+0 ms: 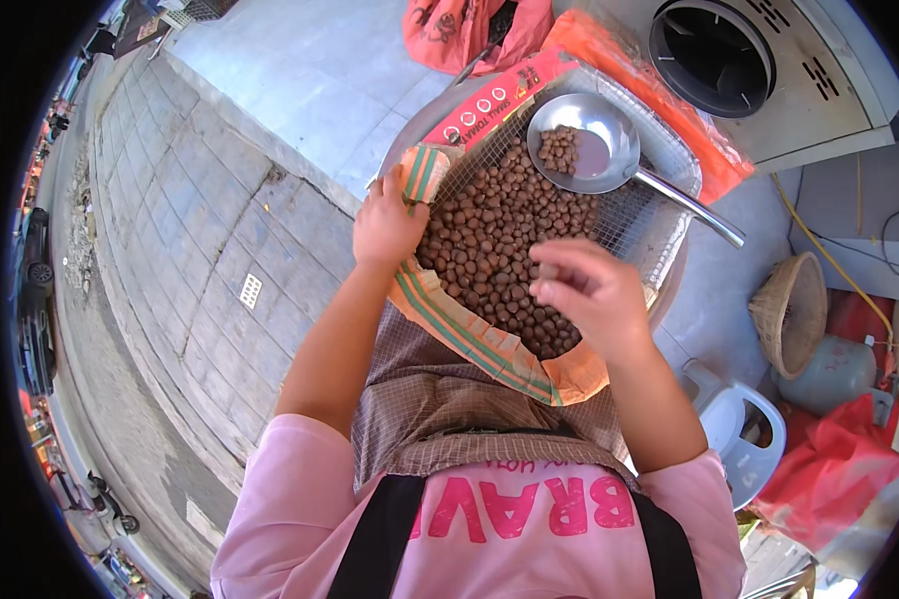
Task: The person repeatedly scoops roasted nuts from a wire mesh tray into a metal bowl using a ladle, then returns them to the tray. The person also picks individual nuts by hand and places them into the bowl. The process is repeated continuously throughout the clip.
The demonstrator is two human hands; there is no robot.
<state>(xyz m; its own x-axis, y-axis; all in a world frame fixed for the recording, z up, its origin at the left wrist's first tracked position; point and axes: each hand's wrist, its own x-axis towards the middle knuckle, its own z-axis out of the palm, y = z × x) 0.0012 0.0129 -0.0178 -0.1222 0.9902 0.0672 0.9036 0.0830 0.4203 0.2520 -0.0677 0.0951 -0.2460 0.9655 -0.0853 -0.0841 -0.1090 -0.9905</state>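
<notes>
Round brown nuts [487, 247] lie in an open woven sack [487, 344] with orange and green stripes, on the near side of a wire mesh basket [629, 228]. My left hand [391, 224] grips the sack's folded rim at the left. Above the nuts, my right hand [588, 288] has thumb and fingertips pinched together on a small brownish thing, probably a nut, partly hidden by the fingers. Beyond it, a metal ladle [592, 153] holding some smaller-looking nuts rests on the nuts and the basket, its handle pointing right.
A red printed cardboard strip [487, 112] lines the basket's far left edge. A pink-red bag [457, 37] and a metal machine with a round opening [712, 60] stand beyond. At the right are a wicker basket [790, 314], a gas cylinder [828, 374] and a grey-blue plastic stool [742, 434].
</notes>
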